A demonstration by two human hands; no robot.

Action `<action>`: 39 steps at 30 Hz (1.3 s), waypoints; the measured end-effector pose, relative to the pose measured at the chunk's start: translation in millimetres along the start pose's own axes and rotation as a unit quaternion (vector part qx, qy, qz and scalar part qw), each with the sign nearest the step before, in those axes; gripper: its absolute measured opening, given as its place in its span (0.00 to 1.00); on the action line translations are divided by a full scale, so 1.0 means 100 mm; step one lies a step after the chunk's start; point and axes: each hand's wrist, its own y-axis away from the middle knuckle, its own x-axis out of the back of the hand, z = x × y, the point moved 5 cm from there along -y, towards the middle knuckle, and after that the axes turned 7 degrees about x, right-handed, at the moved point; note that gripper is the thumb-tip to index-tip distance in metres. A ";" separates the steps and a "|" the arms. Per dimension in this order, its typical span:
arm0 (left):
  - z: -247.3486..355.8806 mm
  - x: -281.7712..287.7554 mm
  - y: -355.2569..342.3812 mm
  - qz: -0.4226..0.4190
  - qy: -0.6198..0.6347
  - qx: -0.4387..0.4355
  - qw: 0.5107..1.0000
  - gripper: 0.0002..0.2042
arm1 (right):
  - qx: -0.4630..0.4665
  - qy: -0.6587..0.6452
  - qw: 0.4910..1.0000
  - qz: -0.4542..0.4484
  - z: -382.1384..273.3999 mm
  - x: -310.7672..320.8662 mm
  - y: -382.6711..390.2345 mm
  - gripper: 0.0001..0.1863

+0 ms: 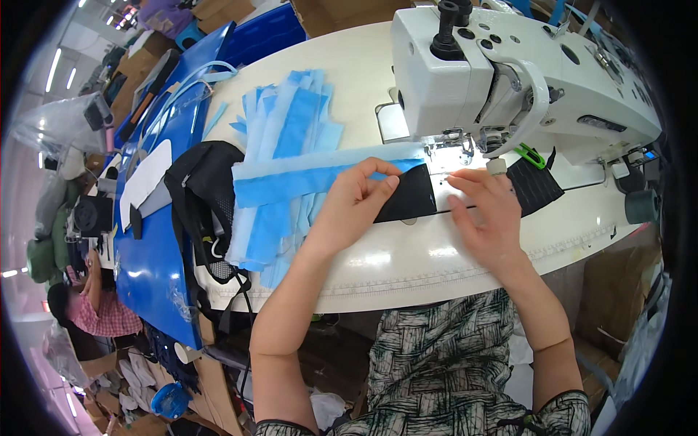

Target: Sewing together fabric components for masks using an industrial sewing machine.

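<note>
I have the left hand [345,211] pinching a flat, matte black cloth piece [413,200] between thumb and forefinger; the cloth lies on the bed just in front of the metal presser foot [452,149]. My right hand [491,214] is spread, its thumb apart from the forefinger, beside a black cloth end with thin pale lines [536,190]. That hand covers part of this end, so I can't tell whether both black parts are one length. The glossy white sewing machine [447,94] hides the ground behind it, and I can't make out the needle tip. A soft blue-and-white fabric strip [280,189] runs behind my left hand, across a loose heap of similar strips [280,120]. Left of these, a black mesh-panelled bag [203,174] crowds the cream tabletop [378,272]; bright green plastic snips [530,155] lie near my right fingers.
</note>
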 end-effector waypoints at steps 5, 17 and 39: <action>0.05 -0.11 -0.01 0.053 -0.072 -0.074 0.993 0.06 | 0.110 0.023 0.982 -0.155 -0.16 -0.16 0.03 0.15; 0.03 0.14 -0.04 0.247 -0.288 -0.185 0.907 0.09 | 0.112 0.175 0.964 -0.168 0.16 -0.10 -0.08 0.15; 0.18 0.04 0.03 0.200 -0.247 -0.239 0.918 0.04 | 0.168 0.141 0.945 -0.243 0.03 0.02 0.00 0.24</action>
